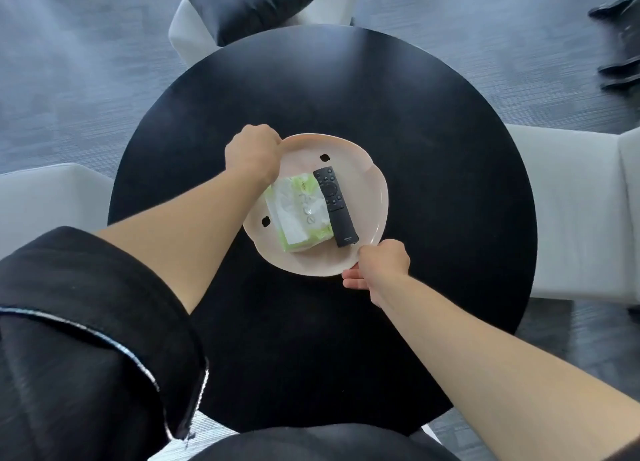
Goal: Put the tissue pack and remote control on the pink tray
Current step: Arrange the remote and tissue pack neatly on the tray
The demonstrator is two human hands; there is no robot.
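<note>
One pink tray (375, 201), one tissue pack (298, 215), one remote control (335, 206), two hands (252, 152)

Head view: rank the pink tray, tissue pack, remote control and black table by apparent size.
1. black table
2. pink tray
3. tissue pack
4. remote control, about as long as the pack but much narrower

The person wore a loose black fabric sleeve (86, 339) on the left arm, wide at the opening and pushed up above the elbow, with a thin silvery trim along its edge and a few loose threads at the hem. Both forearms were bare, and the left hand (252, 152) and right hand (381, 263) carried no rings, watch or gloves.
</note>
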